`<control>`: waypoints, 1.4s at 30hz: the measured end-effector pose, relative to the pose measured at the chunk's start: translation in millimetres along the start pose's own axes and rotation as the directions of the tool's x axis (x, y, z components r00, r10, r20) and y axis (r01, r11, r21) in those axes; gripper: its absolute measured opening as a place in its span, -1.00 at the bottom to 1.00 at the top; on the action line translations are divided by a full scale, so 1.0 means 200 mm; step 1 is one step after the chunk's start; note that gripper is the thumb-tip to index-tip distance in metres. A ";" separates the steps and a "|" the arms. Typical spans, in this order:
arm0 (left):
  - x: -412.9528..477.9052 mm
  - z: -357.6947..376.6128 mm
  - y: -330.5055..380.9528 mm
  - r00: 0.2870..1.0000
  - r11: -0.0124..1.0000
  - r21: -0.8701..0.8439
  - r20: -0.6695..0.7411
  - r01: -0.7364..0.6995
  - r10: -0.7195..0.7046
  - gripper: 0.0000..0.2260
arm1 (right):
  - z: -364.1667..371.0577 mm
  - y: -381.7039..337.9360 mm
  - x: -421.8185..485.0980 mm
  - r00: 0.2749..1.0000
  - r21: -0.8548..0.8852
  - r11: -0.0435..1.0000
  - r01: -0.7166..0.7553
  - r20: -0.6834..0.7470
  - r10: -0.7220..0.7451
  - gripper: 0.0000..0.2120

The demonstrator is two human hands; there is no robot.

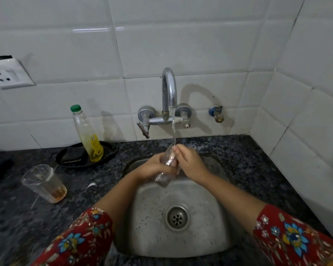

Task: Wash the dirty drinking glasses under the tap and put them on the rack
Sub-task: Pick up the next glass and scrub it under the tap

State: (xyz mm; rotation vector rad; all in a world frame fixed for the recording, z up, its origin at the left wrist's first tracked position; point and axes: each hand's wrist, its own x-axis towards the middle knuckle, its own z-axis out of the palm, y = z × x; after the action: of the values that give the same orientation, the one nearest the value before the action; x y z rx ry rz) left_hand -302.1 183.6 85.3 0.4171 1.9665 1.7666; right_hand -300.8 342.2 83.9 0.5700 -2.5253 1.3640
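Glass (164, 178) in left fingers (157, 158), under tap (169, 87)

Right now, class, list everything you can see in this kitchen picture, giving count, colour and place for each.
held glass: one, clear, over the sink under the running water
dirty glass: one, clear with orange dregs, counter left of sink
tap: one, chrome, wall behind sink
sink: one, steel, set in counter
bottle: one, clear, green cap, yellow liquid, standing in dish
dish: one, black, counter left of tap
socket: one, white, left wall
valve: one, blue, wall right of tap
left hand: one, grips held glass
right hand: one, fingers at its rim
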 end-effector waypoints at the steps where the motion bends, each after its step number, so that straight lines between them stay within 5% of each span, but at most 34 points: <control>1: 0.00 0.02 0.00 0.997 0.998 0.063 -0.071 0.000 0.005 -0.66 | 0.01 0.00 0.01 1.000 -0.020 1.000 -0.007 -0.008 0.007 -0.69; 3: 0.02 0.05 -0.04 0.959 0.916 0.397 -0.276 0.055 0.062 -0.54 | 0.02 0.01 0.04 0.996 -0.066 0.994 -0.085 0.027 0.087 -0.64; 5: 0.02 0.08 -0.07 0.900 0.702 0.688 -0.404 0.181 0.164 -0.43 | 0.03 0.00 0.08 0.979 -0.102 0.980 -0.172 0.092 0.181 -0.61; 6: 0.03 0.08 -0.09 0.891 0.707 0.685 -0.417 0.178 0.180 -0.43 | 0.03 -0.01 0.09 0.975 -0.098 0.978 -0.184 0.107 0.194 -0.61; 9: 0.03 0.03 -0.07 0.952 0.930 0.366 -0.291 0.018 0.096 -0.45 | 0.01 -0.04 0.07 0.988 -0.053 0.990 -0.134 0.073 0.138 -0.62; 12: 0.02 -0.03 -0.02 0.997 0.995 0.093 -0.070 0.026 -0.020 -0.73 | 0.00 -0.04 0.03 0.997 0.043 0.996 -0.076 0.033 0.075 -0.66; 15: 0.02 0.02 -0.02 0.980 0.956 0.277 -0.197 0.096 -0.041 -0.66 | 0.02 -0.03 0.05 0.993 -0.009 0.995 -0.101 0.056 0.101 -0.65; 18: 0.02 0.09 -0.06 0.884 0.657 0.714 -0.440 0.240 0.156 -0.56 | 0.04 -0.05 0.10 0.976 -0.107 0.978 -0.177 0.111 0.189 -0.60; 21: 0.01 0.04 -0.04 0.960 0.929 0.368 -0.247 -0.033 0.132 -0.62 | 0.02 -0.06 0.08 0.995 -0.140 0.990 -0.009 0.094 0.022 -0.65; 23: 0.00 0.00 -0.01 0.994 0.987 0.136 -0.060 -0.082 0.091 -0.72 | 0.00 -0.05 0.04 0.991 -0.040 0.995 0.092 0.102 -0.087 -0.69; 26: 0.01 0.06 0.02 0.982 0.982 0.185 -0.174 -0.037 0.070 -0.69 | 0.01 -0.03 0.03 0.999 -0.011 0.999 0.044 0.002 -0.044 -0.69; 28: 0.00 0.13 0.01 0.924 0.888 0.450 -0.370 0.093 0.091 -0.59 | 0.02 -0.05 0.06 0.997 -0.091 0.993 -0.071 -0.019 0.070 -0.65; 29: 0.00 0.15 0.00 0.897 0.759 0.624 -0.423 0.184 0.130 -0.56 | 0.02 -0.06 0.08 0.989 -0.126 0.982 -0.143 0.007 0.145 -0.62; 32: -0.05 0.17 -0.02 0.888 0.368 0.890 -0.378 0.270 0.262 -0.47 | 0.02 -0.09 0.11 0.914 -0.170 0.924 -0.341 0.171 0.369 -0.50; 35: -0.08 0.15 -0.09 0.941 0.258 0.933 -0.297 0.250 0.160 -0.28 | 0.04 -0.05 0.09 0.778 -0.120 0.847 -0.518 0.345 0.525 -0.52; 37: -0.10 0.14 -0.12 0.959 0.477 0.834 -0.273 0.277 -0.081 -0.17 | 0.04 -0.02 0.05 0.757 -0.165 0.846 -0.508 0.382 0.529 -0.55; 39: -0.12 0.12 -0.17 0.918 0.770 0.500 -0.236 0.396 -0.319 -0.21 | 0.04 -0.01 0.01 0.734 -0.206 0.841 -0.500 0.415 0.538 -0.64; 40: -0.13 0.11 -0.21 0.880 0.832 0.291 -0.204 0.473 -0.429 -0.29 | 0.05 0.00 -0.01 0.704 -0.250 0.835 -0.490 0.452 0.548 -0.70; 42: -0.13 0.08 -0.32 0.782 0.787 -0.078 -0.088 0.613 -0.617 -0.45 | 0.05 -0.01 -0.03 0.601 -0.413 0.818 -0.400 0.555 0.575 -0.77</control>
State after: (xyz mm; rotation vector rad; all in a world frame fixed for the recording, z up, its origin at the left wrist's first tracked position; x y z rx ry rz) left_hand -266.2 174.8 23.9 -0.3304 1.8348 1.4100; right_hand -294.1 334.5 78.7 0.3386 -3.6056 1.0539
